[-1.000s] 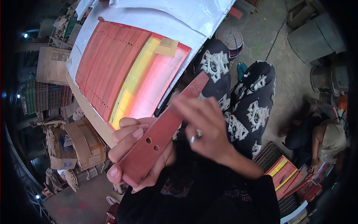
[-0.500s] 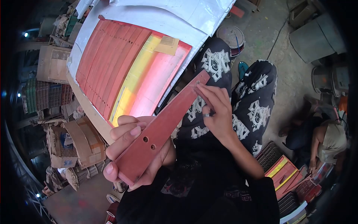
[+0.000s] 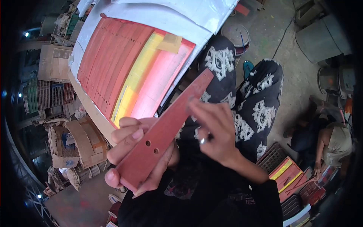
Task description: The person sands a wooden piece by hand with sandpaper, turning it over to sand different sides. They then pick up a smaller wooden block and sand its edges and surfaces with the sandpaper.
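My left hand [image 3: 130, 142] is wrapped round the lower end of a flat red wooden piece [image 3: 170, 121], which has two round holes near the grip. The piece slants up to the right, over my lap. Against its upper half are the fingertips of my right hand [image 3: 217, 130], bent and blurred; whether they hold something small is hidden. Beyond the piece, a row of similar red strips [image 3: 113, 56] lies side by side on a red, yellow and pink panel [image 3: 159, 90]. A small piece of brown cardboard [image 3: 170, 43] rests at the panel's top right.
White sheeting [image 3: 166, 15] covers the surface under the panel. A paint bucket [image 3: 236, 38] stands beyond my knee. Cardboard boxes [image 3: 87, 142] and stacked crates [image 3: 49, 94] are on the left. At the right, another person [image 3: 334, 143] bends over red pieces [image 3: 289, 176].
My right hand has slid down along the red piece, towards my left hand. My left hand keeps its grip, nearly in the same place.
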Demonstrator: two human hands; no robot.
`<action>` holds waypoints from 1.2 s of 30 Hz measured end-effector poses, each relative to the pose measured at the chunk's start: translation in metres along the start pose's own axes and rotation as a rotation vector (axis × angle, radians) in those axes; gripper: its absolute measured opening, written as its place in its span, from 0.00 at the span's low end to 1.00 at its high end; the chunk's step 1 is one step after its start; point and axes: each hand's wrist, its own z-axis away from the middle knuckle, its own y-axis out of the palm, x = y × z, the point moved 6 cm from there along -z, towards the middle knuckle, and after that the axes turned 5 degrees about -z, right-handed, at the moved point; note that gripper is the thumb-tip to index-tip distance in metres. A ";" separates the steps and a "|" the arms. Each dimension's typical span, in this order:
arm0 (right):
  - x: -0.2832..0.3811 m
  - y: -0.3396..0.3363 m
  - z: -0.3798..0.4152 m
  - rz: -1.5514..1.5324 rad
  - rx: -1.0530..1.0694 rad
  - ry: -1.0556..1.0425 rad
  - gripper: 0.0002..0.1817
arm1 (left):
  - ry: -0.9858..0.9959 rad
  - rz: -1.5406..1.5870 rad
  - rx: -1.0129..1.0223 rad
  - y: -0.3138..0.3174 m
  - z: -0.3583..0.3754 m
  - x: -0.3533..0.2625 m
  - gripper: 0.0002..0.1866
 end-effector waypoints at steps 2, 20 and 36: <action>0.029 0.000 0.001 -0.051 0.024 -0.070 0.36 | -0.002 0.037 0.062 -0.001 -0.001 0.004 0.41; -0.039 0.026 0.018 0.036 -0.195 -0.022 0.38 | -0.037 -0.393 -0.179 0.001 -0.006 0.010 0.35; 0.027 0.030 -0.001 -0.076 -0.186 -0.255 0.28 | -0.015 -0.339 -0.114 -0.015 -0.002 0.018 0.38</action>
